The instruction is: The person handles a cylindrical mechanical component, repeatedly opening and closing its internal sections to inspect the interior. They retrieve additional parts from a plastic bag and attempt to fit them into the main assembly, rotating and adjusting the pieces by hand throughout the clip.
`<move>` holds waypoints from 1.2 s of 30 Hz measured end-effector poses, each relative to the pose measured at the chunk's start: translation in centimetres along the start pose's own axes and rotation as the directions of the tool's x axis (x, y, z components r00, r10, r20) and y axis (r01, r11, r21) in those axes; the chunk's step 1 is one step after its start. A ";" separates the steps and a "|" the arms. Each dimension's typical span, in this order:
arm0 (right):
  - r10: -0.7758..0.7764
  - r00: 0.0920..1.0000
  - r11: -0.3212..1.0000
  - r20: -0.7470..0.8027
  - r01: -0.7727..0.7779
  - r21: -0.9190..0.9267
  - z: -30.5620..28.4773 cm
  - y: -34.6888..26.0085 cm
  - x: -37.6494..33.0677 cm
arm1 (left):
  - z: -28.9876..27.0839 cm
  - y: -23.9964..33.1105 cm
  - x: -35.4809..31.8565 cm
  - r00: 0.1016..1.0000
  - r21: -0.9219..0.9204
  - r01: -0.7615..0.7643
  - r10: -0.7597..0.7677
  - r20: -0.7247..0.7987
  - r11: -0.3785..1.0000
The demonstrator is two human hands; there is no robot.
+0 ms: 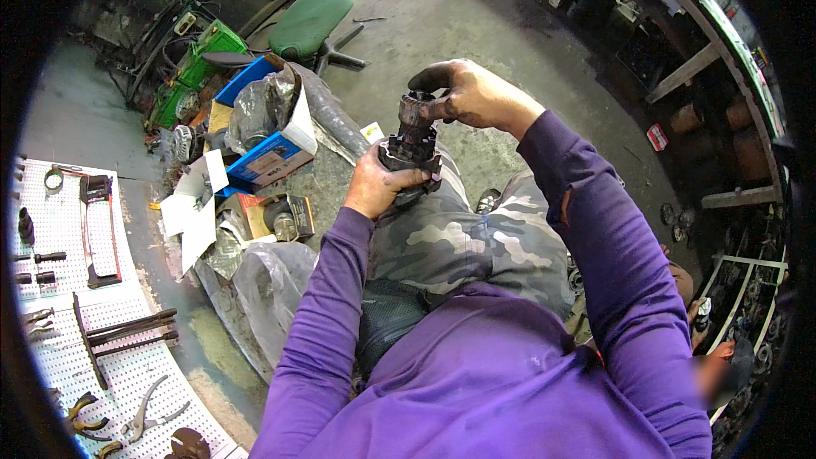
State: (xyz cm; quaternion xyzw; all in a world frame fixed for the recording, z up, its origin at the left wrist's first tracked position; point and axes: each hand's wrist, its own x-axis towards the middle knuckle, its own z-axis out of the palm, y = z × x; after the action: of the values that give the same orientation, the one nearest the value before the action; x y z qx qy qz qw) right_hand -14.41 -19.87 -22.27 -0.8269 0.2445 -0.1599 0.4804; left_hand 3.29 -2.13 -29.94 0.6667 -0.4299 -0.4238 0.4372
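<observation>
My left hand (pixel 378 185) is closed around the wide lower body of a dark, greasy metal machine part (pixel 415 143), with the thumb across its front. This part stands roughly upright over my lap, its narrower cylinder pointing away from me. At that upper end my right hand (pixel 470 95) curls in from the right, thumb against the cylinder's side and forefinger arched over its top. Black grease covers the right fingertips. The exact kind of part does not show, and the fingers hide some of its upper end.
Left of my knees stand an open blue-and-white carton (pixel 276 149) with plastic-wrapped contents and a smaller box (pixel 293 217) of parts. Pliers (pixel 151 412) and a hacksaw (pixel 102 229) lie on white pegboard. A green chair (pixel 310 25) stands ahead; another person (pixel 722 370) is at right.
</observation>
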 end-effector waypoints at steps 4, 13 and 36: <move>-0.023 0.999 1.000 0.047 0.023 -0.006 -0.1 -0.1 0.5 | 0.1 -0.2 0.2 1.000 -0.112 0.021 -0.019 0.019 0.994; 0.060 0.996 0.996 0.067 -0.055 -0.070 0.3 -0.7 0.8 | -0.1 0.4 -0.3 0.998 -0.132 0.033 -0.026 0.053 0.991; -0.058 0.989 0.988 0.140 0.076 -0.131 0.1 -2.7 -0.6 | -1.3 -2.2 -0.7 0.995 -0.116 -0.051 0.060 0.081 0.992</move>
State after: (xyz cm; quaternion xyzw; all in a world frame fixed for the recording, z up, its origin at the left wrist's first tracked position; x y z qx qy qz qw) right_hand -14.19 -18.37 -19.95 -0.8745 0.1938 -0.1025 0.4327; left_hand 4.72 -0.62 -31.58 0.6100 -0.4416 -0.4630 0.4674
